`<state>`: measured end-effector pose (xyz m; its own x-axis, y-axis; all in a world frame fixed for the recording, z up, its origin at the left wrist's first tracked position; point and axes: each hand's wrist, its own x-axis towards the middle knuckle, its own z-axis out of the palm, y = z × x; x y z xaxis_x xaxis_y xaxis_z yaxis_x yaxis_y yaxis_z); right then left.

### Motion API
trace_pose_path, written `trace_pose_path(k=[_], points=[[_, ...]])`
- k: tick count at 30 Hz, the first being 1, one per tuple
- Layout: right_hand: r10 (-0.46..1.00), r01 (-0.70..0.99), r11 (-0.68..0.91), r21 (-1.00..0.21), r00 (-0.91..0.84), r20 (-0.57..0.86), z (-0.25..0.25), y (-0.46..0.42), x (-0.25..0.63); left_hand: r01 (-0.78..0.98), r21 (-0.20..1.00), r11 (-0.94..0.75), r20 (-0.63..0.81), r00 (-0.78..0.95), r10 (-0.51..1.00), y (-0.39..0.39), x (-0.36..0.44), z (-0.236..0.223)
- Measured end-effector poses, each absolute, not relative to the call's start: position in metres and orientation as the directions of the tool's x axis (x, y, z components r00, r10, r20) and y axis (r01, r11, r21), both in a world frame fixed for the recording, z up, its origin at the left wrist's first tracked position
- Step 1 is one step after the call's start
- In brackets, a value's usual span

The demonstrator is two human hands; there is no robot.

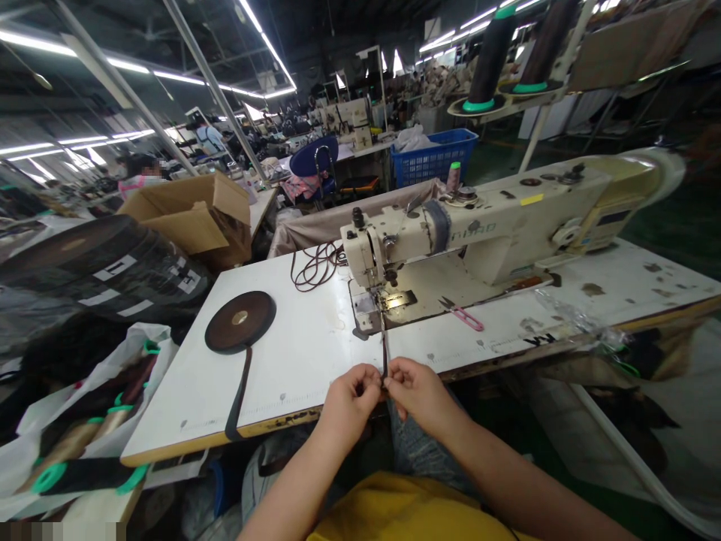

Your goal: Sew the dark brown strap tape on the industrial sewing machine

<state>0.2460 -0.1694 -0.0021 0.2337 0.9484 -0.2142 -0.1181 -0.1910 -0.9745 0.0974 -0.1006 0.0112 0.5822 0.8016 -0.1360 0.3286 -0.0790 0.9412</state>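
Observation:
My left hand (350, 398) and my right hand (417, 391) meet at the front edge of the white sewing table (293, 353). Both pinch a narrow dark strap (384, 353) that runs from my fingers up to the needle area of the cream sewing machine (478, 233). A flat roll of dark brown tape (239, 321) lies on the table to the left, its loose end hanging over the front edge. Pink-handled snips (463, 314) lie on the machine bed to the right of the needle.
A brown cord (315, 267) coils behind the machine head. Large thread cones (493, 56) stand on a rack above. Rolls of black material (107, 270), a cardboard box (197, 214) and bags of thread spools (84, 451) crowd the left. A blue crate (433, 158) sits behind.

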Motion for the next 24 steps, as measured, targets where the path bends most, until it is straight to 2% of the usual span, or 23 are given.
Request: trace_pose_path(k=[5,14,19,22,24], points=[[0.952,-0.133,-0.195,-0.972,0.213,-0.220,-0.001,-0.169,0.247,0.220,0.974,0.051,-0.177,0.606,0.776,-0.101,0.092,0.005],[0.956,-0.151,-0.206,-0.967,0.182,-0.232,0.002,-0.173,0.249,0.266,0.963,-0.054,-0.143,0.668,0.730,-0.113,0.077,0.013],[0.957,-0.166,-0.219,-0.961,0.156,-0.245,0.005,-0.173,0.250,0.331,0.909,-0.255,-0.021,0.646,0.763,-0.120,0.062,0.020],[0.960,-0.184,-0.231,-0.956,0.120,-0.255,0.010,-0.174,0.249,0.319,0.867,-0.384,0.054,0.704,0.708,-0.123,0.053,0.020],[0.954,-0.255,-0.248,-0.935,0.106,-0.282,0.013,-0.176,0.245,0.303,0.849,-0.433,0.082,0.733,0.675,-0.125,0.047,0.020]])
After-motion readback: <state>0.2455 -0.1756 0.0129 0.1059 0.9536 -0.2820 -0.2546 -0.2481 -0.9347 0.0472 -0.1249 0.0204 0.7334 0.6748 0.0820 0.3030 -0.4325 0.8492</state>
